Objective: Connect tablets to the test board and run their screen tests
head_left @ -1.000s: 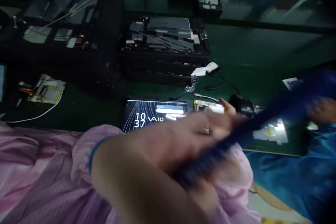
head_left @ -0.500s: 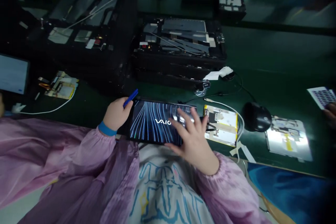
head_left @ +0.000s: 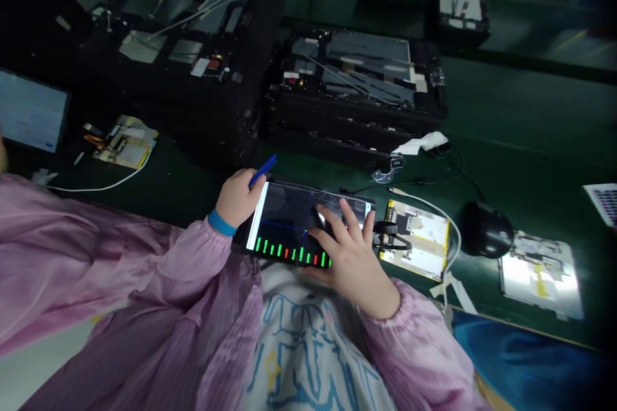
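A tablet screen [head_left: 284, 212] lies in front of me, dark with thin blue lines and a row of green and red bars along its lower edge. My left hand [head_left: 237, 200] is closed around a blue pen [head_left: 263, 169] at the tablet's left end; its lower fingers are hidden. Over the right half of the screen my right hand [head_left: 349, 250] is spread, fingers apart, with the index fingertip at the glass. Whether it touches the glass I cannot tell. Just right of the tablet lies an exposed circuit board with a battery [head_left: 418, 239], joined to it by short dark ribbon cables.
Behind the tablet stand stacks of opened black tablet panels [head_left: 357, 115]. A white cable [head_left: 453, 231] curls by the board, left of a black rounded device [head_left: 488, 229]. Another silver board [head_left: 542, 273] lies farther right. A lit tablet [head_left: 31, 109] and another board [head_left: 128, 141] are at left.
The VAIO logo picture on the screen has given way to a dark view with green and red bars. The camera view has shifted; both hands stay at the tablet.
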`<state>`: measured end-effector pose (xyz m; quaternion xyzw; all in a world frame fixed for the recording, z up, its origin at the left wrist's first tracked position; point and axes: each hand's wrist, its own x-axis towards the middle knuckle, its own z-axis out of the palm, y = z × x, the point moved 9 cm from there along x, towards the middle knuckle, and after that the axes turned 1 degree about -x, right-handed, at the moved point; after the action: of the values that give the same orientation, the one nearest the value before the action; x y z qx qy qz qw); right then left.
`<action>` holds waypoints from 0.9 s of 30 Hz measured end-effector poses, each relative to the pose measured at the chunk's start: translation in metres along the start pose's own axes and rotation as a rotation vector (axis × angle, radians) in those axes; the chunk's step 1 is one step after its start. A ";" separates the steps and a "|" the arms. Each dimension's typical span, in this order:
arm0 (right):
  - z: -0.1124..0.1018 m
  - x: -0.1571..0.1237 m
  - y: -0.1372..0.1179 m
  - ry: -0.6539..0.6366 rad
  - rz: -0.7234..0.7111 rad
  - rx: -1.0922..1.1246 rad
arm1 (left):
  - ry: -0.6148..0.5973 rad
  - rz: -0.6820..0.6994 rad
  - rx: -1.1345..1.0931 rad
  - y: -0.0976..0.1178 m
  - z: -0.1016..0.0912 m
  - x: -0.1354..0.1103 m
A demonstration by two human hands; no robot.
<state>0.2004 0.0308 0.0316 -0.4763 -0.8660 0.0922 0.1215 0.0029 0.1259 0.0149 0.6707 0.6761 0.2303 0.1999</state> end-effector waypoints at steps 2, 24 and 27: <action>0.000 -0.001 -0.004 -0.008 -0.002 0.001 | 0.018 0.010 0.001 0.000 0.001 0.000; 0.010 0.001 -0.038 -0.060 -0.195 0.011 | -0.086 -0.094 -0.253 -0.013 0.011 0.009; 0.007 0.002 -0.033 -0.033 -0.161 -0.001 | -0.083 -0.119 -0.412 -0.011 0.007 0.007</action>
<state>0.1704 0.0149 0.0342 -0.4035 -0.9034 0.0895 0.1141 -0.0019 0.1336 0.0029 0.5836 0.6444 0.3237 0.3734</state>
